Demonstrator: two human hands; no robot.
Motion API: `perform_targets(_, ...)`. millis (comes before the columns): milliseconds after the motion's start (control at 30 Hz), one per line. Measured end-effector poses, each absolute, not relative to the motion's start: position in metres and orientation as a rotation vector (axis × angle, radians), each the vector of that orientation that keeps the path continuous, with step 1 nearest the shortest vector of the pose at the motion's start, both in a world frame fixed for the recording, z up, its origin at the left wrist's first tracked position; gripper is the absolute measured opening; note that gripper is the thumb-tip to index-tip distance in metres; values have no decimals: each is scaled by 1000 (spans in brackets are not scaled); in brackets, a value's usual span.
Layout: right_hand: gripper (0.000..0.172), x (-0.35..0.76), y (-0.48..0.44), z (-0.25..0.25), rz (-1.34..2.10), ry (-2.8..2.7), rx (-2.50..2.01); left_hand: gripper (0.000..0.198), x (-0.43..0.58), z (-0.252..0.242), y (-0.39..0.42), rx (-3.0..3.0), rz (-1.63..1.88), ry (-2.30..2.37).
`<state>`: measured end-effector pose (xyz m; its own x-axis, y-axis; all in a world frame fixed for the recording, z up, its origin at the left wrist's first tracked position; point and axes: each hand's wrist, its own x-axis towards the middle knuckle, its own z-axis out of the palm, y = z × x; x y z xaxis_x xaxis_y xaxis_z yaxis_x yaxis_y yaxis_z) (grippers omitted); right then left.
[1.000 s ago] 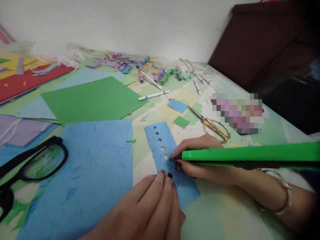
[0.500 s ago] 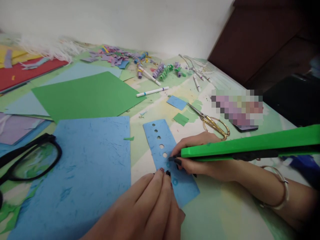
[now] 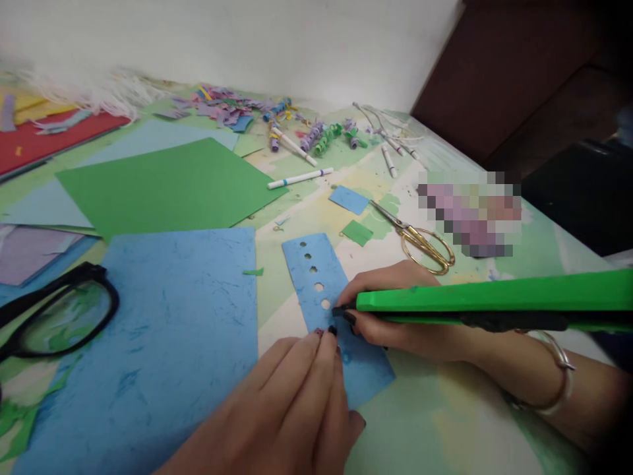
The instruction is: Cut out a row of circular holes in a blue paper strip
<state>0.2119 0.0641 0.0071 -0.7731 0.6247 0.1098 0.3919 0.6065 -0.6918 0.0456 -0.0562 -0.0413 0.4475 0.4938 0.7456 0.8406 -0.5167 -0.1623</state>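
Note:
A narrow blue paper strip (image 3: 372, 369) lies slantwise on the table, with a row of several small holes down its upper part. The fingertips of my left hand (image 3: 287, 396), bunched together, press on the strip's left edge and hold it down. Above the strip, my right hand (image 3: 395, 313) is closed around a green utility knife (image 3: 484, 292) with a black slider. Its dark tip touches or nearly touches the strip just below the lowest open hole. Faint drawn circles show beneath the tip, partly hidden by my fingers.
A large blue sheet (image 3: 182, 316) and eyeglasses (image 3: 93, 270) lie left, a green sheet (image 3: 173, 185) behind. Gold-handled scissors (image 3: 428, 247) and a blurred-out object (image 3: 465, 214) are right. Markers (image 3: 301, 178), curled paper rolls (image 3: 326, 138) and paper scraps (image 3: 225, 109) lie toward the wall.
The back end of the green utility knife has dropped a little, while its tip stays near the same hole. My left hand stays on the strip. The view has shifted slightly.

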Motion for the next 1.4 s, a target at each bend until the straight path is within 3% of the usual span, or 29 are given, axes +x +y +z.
perform_targets(1167, 14, 212, 60, 6, 823, -2491, -797, 14, 45, -39, -55, -2234, -918, -1099)
perform_targets(1400, 15, 212, 57, 2, 789, -2486, -755, 23, 44, -38, -50, -2216, -959, -1080)
